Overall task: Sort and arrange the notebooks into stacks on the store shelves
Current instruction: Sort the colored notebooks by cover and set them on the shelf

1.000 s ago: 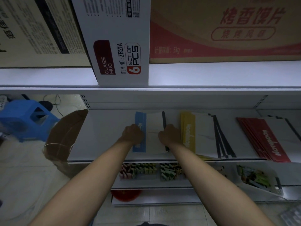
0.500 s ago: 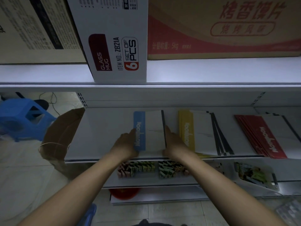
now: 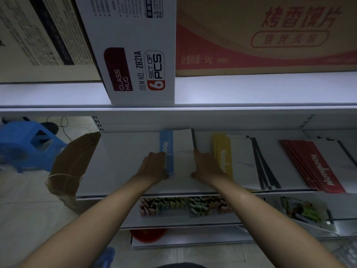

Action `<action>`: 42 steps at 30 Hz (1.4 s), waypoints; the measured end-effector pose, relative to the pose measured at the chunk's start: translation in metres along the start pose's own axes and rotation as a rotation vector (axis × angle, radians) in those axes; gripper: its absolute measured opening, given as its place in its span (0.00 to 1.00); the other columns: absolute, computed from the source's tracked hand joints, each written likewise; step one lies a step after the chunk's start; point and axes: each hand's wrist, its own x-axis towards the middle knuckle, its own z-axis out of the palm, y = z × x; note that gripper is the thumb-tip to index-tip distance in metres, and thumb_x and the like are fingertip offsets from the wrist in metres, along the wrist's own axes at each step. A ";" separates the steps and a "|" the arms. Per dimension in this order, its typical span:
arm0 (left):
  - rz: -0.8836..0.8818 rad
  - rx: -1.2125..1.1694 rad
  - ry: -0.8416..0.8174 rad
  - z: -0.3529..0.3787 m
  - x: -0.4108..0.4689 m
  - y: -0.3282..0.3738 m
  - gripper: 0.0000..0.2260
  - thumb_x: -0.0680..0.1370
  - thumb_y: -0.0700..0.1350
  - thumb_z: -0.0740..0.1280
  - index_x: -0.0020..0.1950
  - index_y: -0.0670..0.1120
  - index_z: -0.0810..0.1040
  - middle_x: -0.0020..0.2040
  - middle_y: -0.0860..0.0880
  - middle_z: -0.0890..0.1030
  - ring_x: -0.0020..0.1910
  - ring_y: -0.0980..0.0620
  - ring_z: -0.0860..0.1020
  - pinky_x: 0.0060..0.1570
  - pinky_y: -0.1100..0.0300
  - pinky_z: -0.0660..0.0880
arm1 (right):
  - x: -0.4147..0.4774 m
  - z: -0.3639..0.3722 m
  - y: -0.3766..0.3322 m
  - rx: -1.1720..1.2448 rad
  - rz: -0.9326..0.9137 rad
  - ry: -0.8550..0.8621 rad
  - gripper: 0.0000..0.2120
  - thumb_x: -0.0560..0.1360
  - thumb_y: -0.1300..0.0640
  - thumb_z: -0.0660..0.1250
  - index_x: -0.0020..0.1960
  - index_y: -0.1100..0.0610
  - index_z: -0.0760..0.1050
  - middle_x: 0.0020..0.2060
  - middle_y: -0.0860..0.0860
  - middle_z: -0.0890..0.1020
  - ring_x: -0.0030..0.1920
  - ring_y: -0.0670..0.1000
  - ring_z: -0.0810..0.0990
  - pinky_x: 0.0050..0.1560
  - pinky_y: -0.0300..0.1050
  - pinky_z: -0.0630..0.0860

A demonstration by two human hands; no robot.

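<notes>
White shelf (image 3: 123, 163) under dim store light

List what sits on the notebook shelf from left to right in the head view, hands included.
left hand → blue-banded white notebook stack → right hand → yellow-banded white notebook stack → red-banded white notebook stack. Each hand presses one side of the blue-banded stack.

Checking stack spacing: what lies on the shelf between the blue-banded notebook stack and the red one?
In the head view, the yellow-banded notebook stack lies between the blue-banded stack and the red-banded stack.
</notes>
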 end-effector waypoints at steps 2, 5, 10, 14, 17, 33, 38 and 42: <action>0.032 -0.036 0.029 -0.003 0.005 -0.003 0.32 0.72 0.47 0.80 0.71 0.39 0.72 0.67 0.40 0.78 0.63 0.43 0.78 0.61 0.51 0.77 | 0.008 -0.001 0.004 0.031 -0.029 0.033 0.42 0.71 0.53 0.76 0.78 0.58 0.58 0.60 0.59 0.78 0.56 0.56 0.79 0.53 0.50 0.81; 0.057 -0.044 0.057 -0.006 0.011 -0.009 0.35 0.72 0.48 0.80 0.75 0.40 0.72 0.70 0.42 0.77 0.66 0.45 0.77 0.62 0.56 0.74 | 0.019 -0.002 0.009 0.032 -0.055 0.049 0.37 0.66 0.51 0.78 0.70 0.56 0.68 0.54 0.55 0.81 0.49 0.53 0.80 0.47 0.52 0.82; 0.098 -0.039 0.041 -0.012 0.018 -0.015 0.41 0.72 0.51 0.81 0.80 0.44 0.66 0.75 0.43 0.73 0.71 0.45 0.73 0.67 0.58 0.70 | 0.023 -0.006 0.009 0.042 -0.063 0.055 0.35 0.62 0.52 0.80 0.65 0.57 0.71 0.51 0.54 0.81 0.46 0.52 0.80 0.44 0.53 0.83; 0.108 -0.009 0.045 -0.011 0.018 -0.017 0.42 0.72 0.54 0.80 0.81 0.44 0.65 0.75 0.43 0.73 0.71 0.44 0.74 0.67 0.57 0.70 | 0.025 -0.012 0.005 0.006 -0.077 0.008 0.39 0.60 0.51 0.81 0.66 0.58 0.69 0.52 0.56 0.79 0.48 0.55 0.80 0.45 0.53 0.82; 0.106 -0.050 0.054 -0.006 0.016 -0.018 0.41 0.73 0.51 0.80 0.81 0.44 0.65 0.76 0.43 0.72 0.72 0.45 0.73 0.68 0.58 0.69 | 0.025 -0.015 0.006 0.006 -0.083 -0.011 0.41 0.60 0.50 0.82 0.67 0.59 0.69 0.54 0.56 0.79 0.51 0.56 0.79 0.47 0.52 0.81; 0.074 -0.222 0.115 0.001 0.007 -0.022 0.42 0.70 0.46 0.82 0.80 0.46 0.67 0.71 0.41 0.77 0.65 0.45 0.78 0.61 0.60 0.75 | 0.006 -0.017 0.003 0.058 0.055 0.004 0.29 0.67 0.50 0.80 0.60 0.60 0.71 0.55 0.57 0.78 0.52 0.55 0.78 0.48 0.49 0.79; 0.046 -0.081 0.047 0.000 -0.005 -0.014 0.52 0.68 0.59 0.81 0.84 0.53 0.54 0.75 0.43 0.69 0.73 0.42 0.69 0.70 0.51 0.69 | -0.018 -0.039 0.009 0.168 0.025 0.052 0.41 0.72 0.52 0.77 0.77 0.60 0.59 0.71 0.57 0.70 0.70 0.59 0.70 0.64 0.50 0.71; 0.206 -0.202 0.239 0.009 -0.035 0.041 0.29 0.81 0.55 0.68 0.80 0.50 0.65 0.76 0.47 0.70 0.74 0.48 0.68 0.72 0.56 0.66 | -0.046 -0.064 0.065 0.278 0.078 0.337 0.25 0.79 0.51 0.68 0.74 0.53 0.66 0.69 0.53 0.73 0.68 0.57 0.73 0.65 0.53 0.73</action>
